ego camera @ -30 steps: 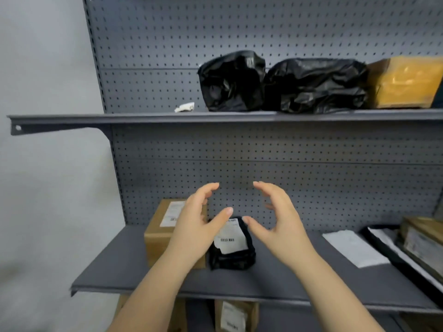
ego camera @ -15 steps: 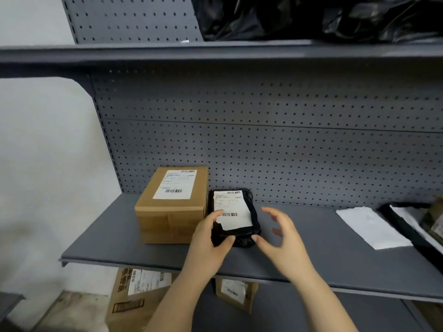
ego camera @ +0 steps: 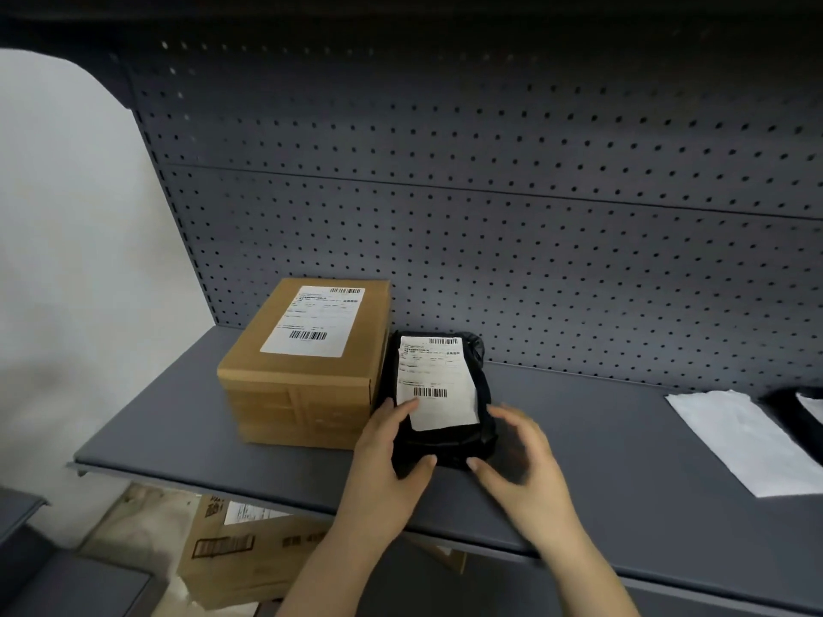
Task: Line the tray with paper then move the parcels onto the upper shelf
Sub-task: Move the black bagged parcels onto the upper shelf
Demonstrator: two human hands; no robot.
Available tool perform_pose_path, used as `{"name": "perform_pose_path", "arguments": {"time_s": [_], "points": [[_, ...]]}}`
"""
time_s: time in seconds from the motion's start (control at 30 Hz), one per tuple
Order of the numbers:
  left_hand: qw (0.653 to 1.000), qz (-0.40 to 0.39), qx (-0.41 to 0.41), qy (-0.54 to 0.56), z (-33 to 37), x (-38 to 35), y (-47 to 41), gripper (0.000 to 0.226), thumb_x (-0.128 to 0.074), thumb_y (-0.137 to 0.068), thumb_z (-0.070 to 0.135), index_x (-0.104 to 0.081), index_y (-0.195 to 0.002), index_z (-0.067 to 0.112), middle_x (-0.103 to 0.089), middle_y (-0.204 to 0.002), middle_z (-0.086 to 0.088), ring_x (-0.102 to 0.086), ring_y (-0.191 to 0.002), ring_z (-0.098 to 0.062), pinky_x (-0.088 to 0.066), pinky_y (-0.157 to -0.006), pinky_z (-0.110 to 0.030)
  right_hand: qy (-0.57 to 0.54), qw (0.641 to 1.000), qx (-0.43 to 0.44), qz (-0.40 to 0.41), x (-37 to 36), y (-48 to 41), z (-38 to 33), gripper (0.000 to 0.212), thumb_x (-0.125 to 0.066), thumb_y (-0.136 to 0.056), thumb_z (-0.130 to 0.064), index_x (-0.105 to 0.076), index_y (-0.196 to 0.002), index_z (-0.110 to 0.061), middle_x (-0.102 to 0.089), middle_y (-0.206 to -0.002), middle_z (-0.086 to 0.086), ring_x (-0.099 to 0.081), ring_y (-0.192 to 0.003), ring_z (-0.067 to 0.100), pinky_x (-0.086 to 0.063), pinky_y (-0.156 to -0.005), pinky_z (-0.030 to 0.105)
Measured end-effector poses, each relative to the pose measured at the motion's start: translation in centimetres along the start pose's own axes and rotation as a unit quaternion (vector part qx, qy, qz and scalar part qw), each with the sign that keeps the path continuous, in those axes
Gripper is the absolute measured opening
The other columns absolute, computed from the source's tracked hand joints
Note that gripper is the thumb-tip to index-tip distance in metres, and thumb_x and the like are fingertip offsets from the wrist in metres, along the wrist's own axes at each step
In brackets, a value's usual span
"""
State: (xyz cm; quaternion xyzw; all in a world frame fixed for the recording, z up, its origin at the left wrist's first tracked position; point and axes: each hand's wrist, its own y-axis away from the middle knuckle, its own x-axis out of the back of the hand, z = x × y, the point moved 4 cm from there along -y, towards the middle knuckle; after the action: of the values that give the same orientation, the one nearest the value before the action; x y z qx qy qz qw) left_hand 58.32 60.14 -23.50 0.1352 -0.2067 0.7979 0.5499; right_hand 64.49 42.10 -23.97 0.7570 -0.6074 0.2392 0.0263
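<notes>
While the brown box (ego camera: 303, 371) sits untouched at the far left of the grey shelf (ego camera: 178, 416), all the attention is on the black parcel (ego camera: 450, 443) just to its right, the two side by side and seemingly touching. The left hand (ego camera: 387, 443) is on that parcel's near-left corner: fingers lying over the top at the edge of the white label (ego camera: 434, 380), thumb tucked against the near face, a proper pinch. The right hand (ego camera: 521, 452) is cupped at the near-right corner, thumb tip at the lower edge, fingers curved toward the right side. It's blurred, so I can't tell whether it has truly closed. The hands are apart, with the parcel between them.

That wrapping looks like thin, glossy plastic over something soft, and the parcel is probably light. It may be slick, and I'd expect it to sag or slide if lifted by one corner. The better hold, I'd say, is both palms squeezing the left and right sides, thumbs on top, off the loose label edge.

Over on the right, a sheet of paper (ego camera: 739, 438) lies flat on the shelf, and the dark tray (ego camera: 797, 416) peeks in at the frame edge. The upper shelf is out of view.
</notes>
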Motion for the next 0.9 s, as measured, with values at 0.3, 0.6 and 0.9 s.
{"name": "perform_pose_path", "arguments": {"time_s": [0.3, 0.6, 0.9], "points": [[1.0, 0.006, -0.006, 0.027, -0.9, -1.3, -0.9, 0.059, -0.076, -0.081, 0.016, -0.051, -0.124, 0.048, -0.04, -0.144, 0.021, -0.036, -0.133, 0.008, -0.036, -0.114, -0.029, 0.008, 0.998, -0.022, -0.057, -2.7, -1.5, 1.7, 0.072, -0.08, -0.076, -0.014, -0.045, -0.133, -0.04, -0.025, -0.154, -0.007, -0.013, -0.127, -0.029, -0.022, -0.091, -0.008], [0.999, -0.033, 0.02, 0.009, -2.2, -2.8, -2.6, 0.072, -0.079, -0.064, 0.044, -0.049, -0.129, 0.05, -0.041, -0.139, 0.01, -0.042, -0.13, -0.004, -0.037, -0.107, -0.022, 0.023, 0.996, -0.001, -0.086, -3.1, -1.3, 1.8, 0.076, -0.07, -0.081, -0.012, -0.035, -0.139, -0.047, -0.007, -0.156, -0.016, -0.016, -0.127, -0.023, -0.023, -0.086, -0.011], [1.0, 0.001, -0.011, -0.005, -2.7, -3.3, -2.5, 0.064, -0.081, -0.074, 0.021, -0.054, -0.127, 0.046, -0.044, -0.137, 0.012, -0.043, -0.127, 0.001, -0.035, -0.102, -0.01, 0.052, 0.995, -0.002, -0.085, -3.4, -1.6, 2.2, 0.066, -0.072, -0.082, -0.014, -0.043, -0.137, -0.035, -0.024, -0.147, -0.017, -0.029, -0.128, -0.009, -0.019, -0.092, -0.01]]}}
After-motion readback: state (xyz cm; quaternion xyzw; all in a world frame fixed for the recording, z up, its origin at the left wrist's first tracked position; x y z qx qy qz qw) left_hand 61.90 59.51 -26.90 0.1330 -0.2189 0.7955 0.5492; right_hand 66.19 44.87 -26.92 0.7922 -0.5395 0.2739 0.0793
